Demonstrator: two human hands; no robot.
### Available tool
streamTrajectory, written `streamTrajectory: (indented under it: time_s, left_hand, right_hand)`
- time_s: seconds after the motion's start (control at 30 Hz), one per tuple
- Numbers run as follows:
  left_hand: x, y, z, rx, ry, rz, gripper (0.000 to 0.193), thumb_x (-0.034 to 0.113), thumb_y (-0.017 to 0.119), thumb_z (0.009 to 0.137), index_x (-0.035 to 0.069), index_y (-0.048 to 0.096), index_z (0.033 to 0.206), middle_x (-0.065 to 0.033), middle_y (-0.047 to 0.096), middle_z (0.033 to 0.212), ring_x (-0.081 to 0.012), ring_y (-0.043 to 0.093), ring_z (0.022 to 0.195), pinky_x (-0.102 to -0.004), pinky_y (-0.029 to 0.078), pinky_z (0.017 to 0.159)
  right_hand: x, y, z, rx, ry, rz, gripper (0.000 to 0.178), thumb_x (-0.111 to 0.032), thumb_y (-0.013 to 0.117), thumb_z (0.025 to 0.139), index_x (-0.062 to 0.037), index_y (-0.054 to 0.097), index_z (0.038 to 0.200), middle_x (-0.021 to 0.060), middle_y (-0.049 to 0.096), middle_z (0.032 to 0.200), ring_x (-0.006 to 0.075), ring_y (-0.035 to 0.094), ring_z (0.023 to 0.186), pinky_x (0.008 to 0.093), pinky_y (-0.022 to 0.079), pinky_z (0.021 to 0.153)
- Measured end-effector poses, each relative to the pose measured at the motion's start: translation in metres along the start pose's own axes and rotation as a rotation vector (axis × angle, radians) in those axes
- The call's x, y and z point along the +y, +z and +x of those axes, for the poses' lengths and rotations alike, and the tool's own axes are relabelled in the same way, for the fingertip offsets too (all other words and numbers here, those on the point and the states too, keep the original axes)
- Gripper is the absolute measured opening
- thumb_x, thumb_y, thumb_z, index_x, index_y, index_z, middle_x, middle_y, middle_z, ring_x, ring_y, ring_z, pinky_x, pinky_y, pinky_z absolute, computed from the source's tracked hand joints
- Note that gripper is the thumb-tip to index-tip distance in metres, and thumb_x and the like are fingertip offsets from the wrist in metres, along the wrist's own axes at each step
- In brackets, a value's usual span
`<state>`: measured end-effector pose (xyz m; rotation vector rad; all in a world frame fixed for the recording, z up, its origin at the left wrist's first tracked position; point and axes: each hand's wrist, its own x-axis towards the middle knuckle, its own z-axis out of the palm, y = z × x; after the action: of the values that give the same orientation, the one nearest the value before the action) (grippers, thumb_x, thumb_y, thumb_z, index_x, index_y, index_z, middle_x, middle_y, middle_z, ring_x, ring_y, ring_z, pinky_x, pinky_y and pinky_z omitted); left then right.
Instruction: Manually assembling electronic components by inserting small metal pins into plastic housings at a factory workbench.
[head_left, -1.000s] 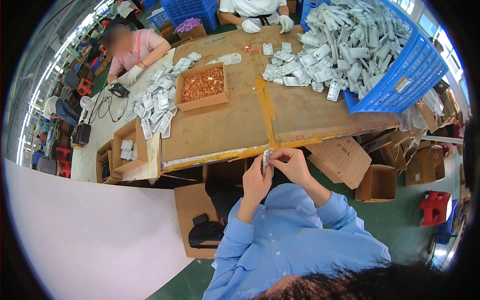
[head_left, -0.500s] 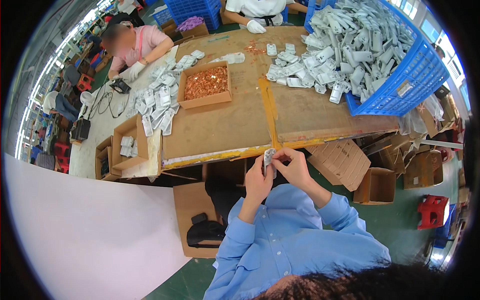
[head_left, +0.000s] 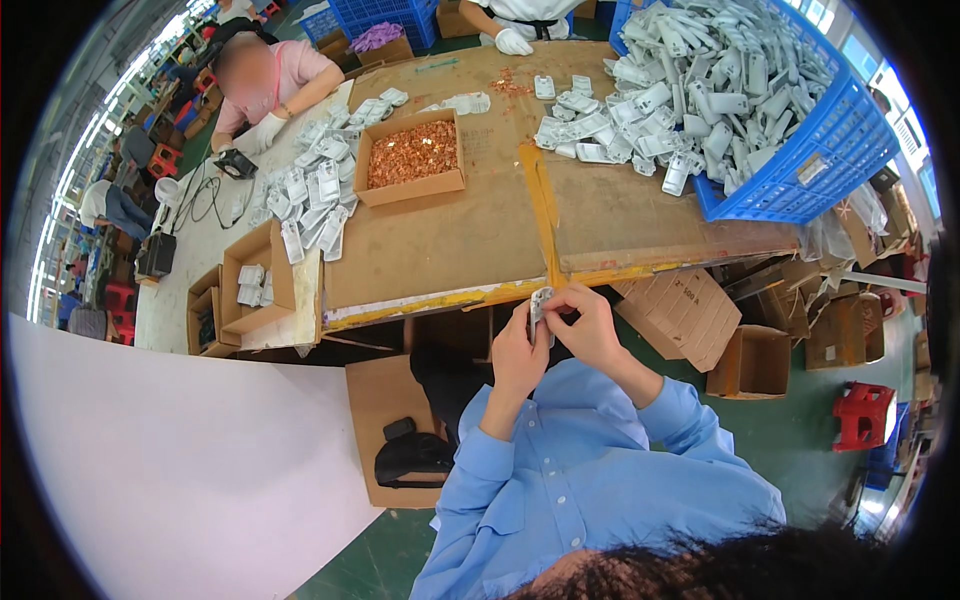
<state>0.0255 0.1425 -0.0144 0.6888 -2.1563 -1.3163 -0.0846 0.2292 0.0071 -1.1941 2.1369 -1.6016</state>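
I see the left hand (head_left: 516, 356) clasping a pale shell (head_left: 540, 303) at its one o'clock, long axis roughly twelve to six, while the right hand (head_left: 588, 332) pinches from three o'clock, on what I can't tell.

From the person's head (head_left: 720, 565), a fisheye camera is looking down at the left hand (head_left: 515, 350) and right hand (head_left: 588, 328) close by, taking in the bench (head_left: 450, 235) farther off.
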Motion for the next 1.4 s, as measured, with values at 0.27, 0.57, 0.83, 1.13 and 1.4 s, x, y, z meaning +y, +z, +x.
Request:
streamTrajectory:
  time_s: [0.27,0.57,0.83,1.13,1.4]
  left_hand:
    - [-0.007,-0.005,0.0,-0.057,-0.001,-0.1,0.028,0.016,0.057,0.091,0.004,0.058,0.117,-0.0187,0.067,0.091,-0.0354,0.066,0.078,-0.0411,0.052,0.068]
    - [-0.01,-0.002,-0.005,-0.035,0.01,-0.422,0.027,0.005,0.053,0.089,0.0,0.059,0.114,-0.0112,0.066,0.096,-0.0194,0.063,0.086,-0.0289,0.048,0.079]
    - [0.0,-0.001,-0.004,-0.068,0.04,-0.449,0.027,0.007,0.049,0.091,-0.003,0.055,0.116,-0.0118,0.065,0.093,-0.0168,0.062,0.082,-0.0286,0.05,0.075]
    - [0.012,0.004,-0.004,0.012,-0.158,-0.555,0.025,0.017,0.043,0.101,-0.001,0.059,0.108,-0.004,0.063,0.076,-0.0075,0.057,0.062,-0.0231,0.047,0.056]
    - [0.008,0.007,-0.004,0.024,-0.17,-0.492,0.024,0.018,0.045,0.101,-0.001,0.059,0.107,-0.0055,0.064,0.076,-0.0088,0.059,0.062,-0.0239,0.048,0.055]
  right_hand:
    - [-0.006,-0.008,0.006,-0.066,0.027,-0.077,0.01,0.0,0.071,0.075,-0.0003,0.069,0.084,0.0067,0.055,0.08,0.0169,0.055,0.07,0.0283,0.045,0.063]
    - [0.003,-0.01,0.008,-0.086,0.151,0.157,0.035,-0.003,0.076,0.075,-0.005,0.049,0.098,0.0014,0.051,0.085,0.0098,0.05,0.077,0.025,0.045,0.069]
    - [-0.003,-0.017,0.012,-0.235,0.307,0.421,0.026,-0.003,0.073,0.079,-0.0045,0.053,0.096,0.0008,0.058,0.086,0.0076,0.056,0.075,0.0228,0.047,0.067]
    - [-0.018,-0.012,0.005,-0.133,0.151,0.142,0.02,-0.003,0.069,0.082,-0.0009,0.053,0.093,0.0043,0.059,0.077,0.0106,0.056,0.067,0.0257,0.048,0.062]
    - [-0.02,-0.015,0.006,-0.143,0.15,0.152,0.019,-0.003,0.067,0.083,0.0013,0.054,0.097,0.0069,0.063,0.079,0.0121,0.061,0.064,0.0263,0.051,0.057]
